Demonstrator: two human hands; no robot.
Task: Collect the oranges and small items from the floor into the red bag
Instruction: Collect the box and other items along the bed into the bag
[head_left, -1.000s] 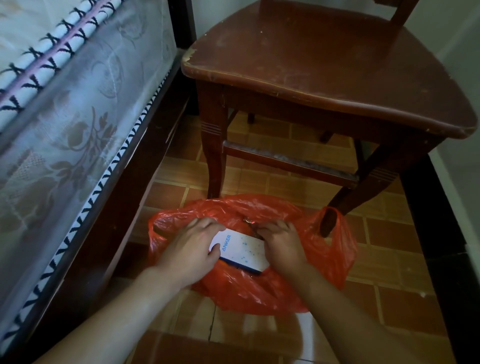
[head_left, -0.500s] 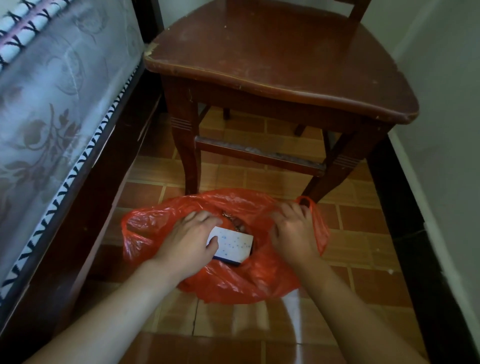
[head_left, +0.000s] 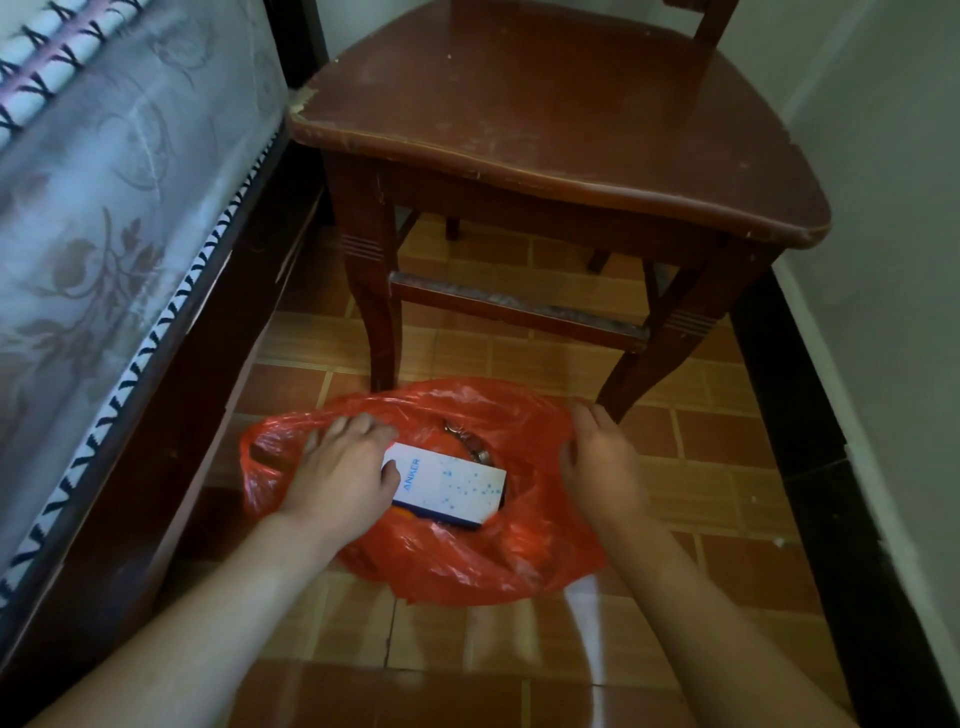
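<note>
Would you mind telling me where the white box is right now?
The white box lies in the open mouth of the red bag on the floor, in front of the chair, with the left hand on its left end.

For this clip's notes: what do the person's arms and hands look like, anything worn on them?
Both forearms are bare as far as the frame shows: no sleeves, gloves or watch. The left hand and right hand carry no rings or bands that can be made out in the dim light. The fingers look bare, with no visible markings. Above the forearms nothing is in view.
</note>
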